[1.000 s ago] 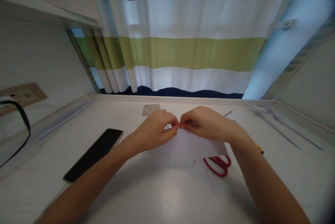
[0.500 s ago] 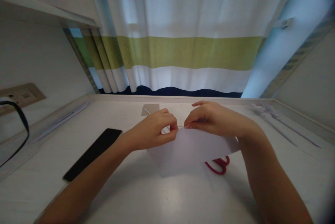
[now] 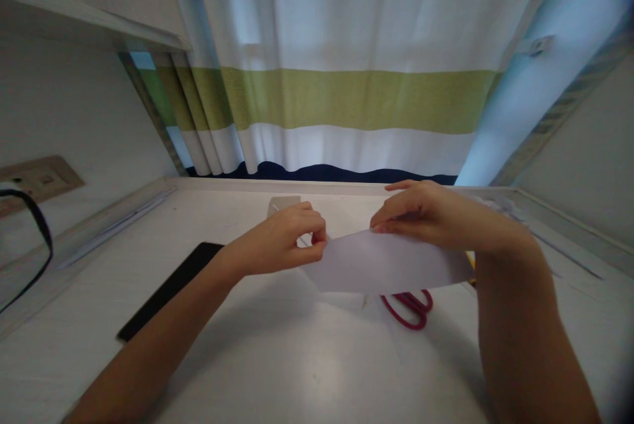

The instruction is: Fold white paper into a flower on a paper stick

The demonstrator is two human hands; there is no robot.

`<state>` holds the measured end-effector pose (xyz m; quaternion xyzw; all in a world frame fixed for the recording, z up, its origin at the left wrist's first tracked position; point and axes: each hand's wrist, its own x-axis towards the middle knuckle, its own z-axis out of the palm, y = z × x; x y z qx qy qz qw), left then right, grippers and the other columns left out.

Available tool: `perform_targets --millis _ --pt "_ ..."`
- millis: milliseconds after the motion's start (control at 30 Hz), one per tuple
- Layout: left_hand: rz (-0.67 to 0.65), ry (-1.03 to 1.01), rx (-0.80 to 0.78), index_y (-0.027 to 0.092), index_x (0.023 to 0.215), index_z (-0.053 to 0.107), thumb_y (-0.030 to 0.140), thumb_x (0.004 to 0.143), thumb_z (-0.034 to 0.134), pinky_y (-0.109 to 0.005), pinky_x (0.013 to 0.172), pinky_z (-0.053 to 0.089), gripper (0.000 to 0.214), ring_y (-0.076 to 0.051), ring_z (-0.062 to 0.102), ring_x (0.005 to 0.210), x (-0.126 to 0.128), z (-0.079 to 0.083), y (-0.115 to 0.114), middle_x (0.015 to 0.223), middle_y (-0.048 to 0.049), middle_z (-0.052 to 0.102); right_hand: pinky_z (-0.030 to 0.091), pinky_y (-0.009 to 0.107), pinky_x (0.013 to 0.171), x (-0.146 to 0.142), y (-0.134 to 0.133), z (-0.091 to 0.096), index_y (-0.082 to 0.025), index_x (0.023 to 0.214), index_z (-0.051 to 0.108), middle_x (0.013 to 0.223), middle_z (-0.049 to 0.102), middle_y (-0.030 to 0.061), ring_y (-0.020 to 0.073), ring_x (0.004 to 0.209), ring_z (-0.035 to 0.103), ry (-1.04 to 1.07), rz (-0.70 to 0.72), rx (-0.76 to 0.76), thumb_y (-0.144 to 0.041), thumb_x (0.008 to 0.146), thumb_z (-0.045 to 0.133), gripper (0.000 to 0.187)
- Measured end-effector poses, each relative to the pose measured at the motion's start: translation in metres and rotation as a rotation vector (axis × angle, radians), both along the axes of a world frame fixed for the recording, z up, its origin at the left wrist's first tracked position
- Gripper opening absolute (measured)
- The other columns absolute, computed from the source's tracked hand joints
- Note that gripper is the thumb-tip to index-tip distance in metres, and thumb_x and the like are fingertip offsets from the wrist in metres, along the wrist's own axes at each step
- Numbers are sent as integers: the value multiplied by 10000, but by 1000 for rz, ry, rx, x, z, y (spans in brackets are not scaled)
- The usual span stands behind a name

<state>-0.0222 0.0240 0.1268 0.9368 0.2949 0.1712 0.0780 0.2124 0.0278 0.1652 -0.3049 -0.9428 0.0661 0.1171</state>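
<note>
Above the table, a white sheet of paper (image 3: 381, 262) is held up between my two hands. My left hand (image 3: 292, 239) pinches its left corner between thumb and fingertips. Along the upper edge, my right hand (image 3: 421, 216) grips the paper with thumb and fingers, the index finger lifted away. Red-handled scissors (image 3: 411, 312) lie on the table just below the paper, which hides their blades. A thin white stick-like piece and a grey square (image 3: 282, 203) show behind my left hand.
A black phone-like slab (image 3: 168, 292) lies by my left forearm. Paper strips (image 3: 119, 226) rest along the left wall. More scraps (image 3: 505, 209) lie at the back right. Something yellow (image 3: 470, 262) peeks out beside my right wrist. A striped curtain (image 3: 347, 100) hangs behind the table (image 3: 297, 358).
My right hand has moved right and slightly up along the paper's top edge. My left hand has shifted a little left. The paper's lower edge has risen, showing more of the scissors.
</note>
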Motion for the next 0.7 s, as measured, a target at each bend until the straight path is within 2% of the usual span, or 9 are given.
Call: perform_targets --millis 233,367,500,700 --pt "18 -8 -6 159 665 512 114 734 463 -231 668 348 95 -120 455 734 -5 3 1 686 18 529 377 316 811 12 -3 2 -205 727 659 673 654 -17 124 655 573 44 -66 24 -254 794 470 206" --pt "29 -14 -7 158 664 496 122 744 461 -227 674 350 94 -113 457 732 -7 4 2 691 19 528 406 298 741 17 -4 3 -218 706 664 664 648 -21 126 627 560 63 -104 20 -274 784 487 201" --pt "33 -13 1 158 671 495 138 756 460 -225 678 352 94 -110 455 725 -7 5 2 696 17 527 395 326 797 18 -4 3 -226 705 662 656 650 -25 131 610 560 57 -103 19 -298 793 479 216" --pt "12 -12 5 156 674 497 109 746 464 -220 674 352 92 -109 454 725 -9 6 4 694 19 533 410 322 782 18 -2 2 -216 697 664 645 651 -25 131 615 561 55 -90 15 -305 794 472 233"
